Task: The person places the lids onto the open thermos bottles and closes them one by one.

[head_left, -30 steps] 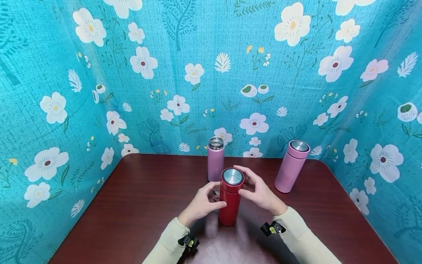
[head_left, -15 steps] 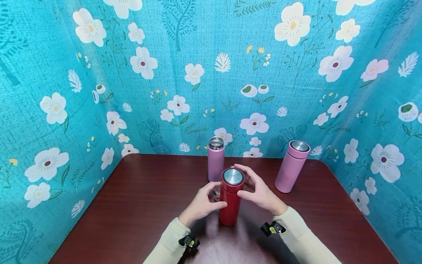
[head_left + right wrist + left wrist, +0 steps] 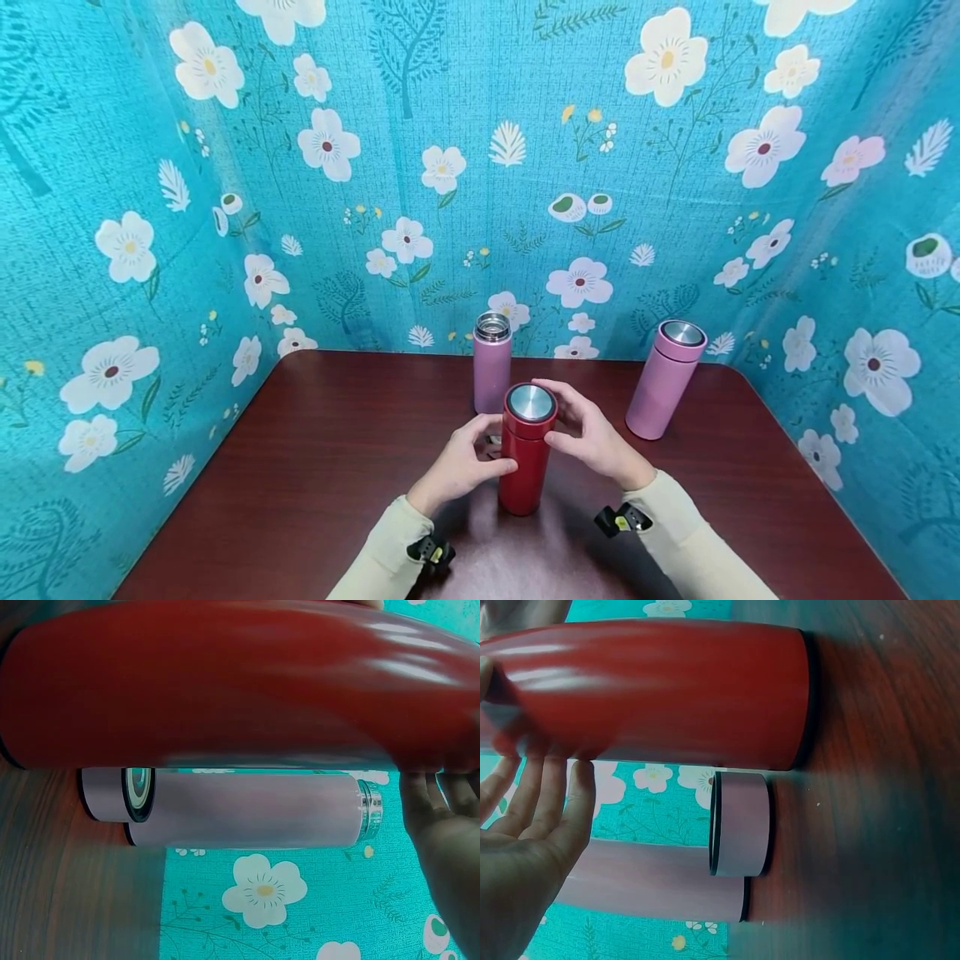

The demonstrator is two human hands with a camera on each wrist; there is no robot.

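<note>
A red thermos (image 3: 523, 471) with a brushed-metal disc on its cap (image 3: 531, 403) stands upright on the table. My left hand (image 3: 456, 468) holds its body, thumb in front and fingers on the far left side. Higher up, my right hand (image 3: 596, 440) grips around the cap from the right, with the thumb near the seam. Behind it stands a pink thermos (image 3: 491, 373), uncapped, its steel mouth (image 3: 370, 811) bare. A loose pink cap (image 3: 744, 825) sits on the table between the two, mostly hidden in the head view.
Another pink thermos (image 3: 662, 387), with its cap on, stands at the back right of the dark wood table (image 3: 322, 450). A turquoise floral curtain (image 3: 480, 217) encloses the table's back and sides. Each wrist wears a small black camera.
My right fingers shift slightly around the cap, the thumb moving a little to and fro. The left hand and the red thermos stay in place.
</note>
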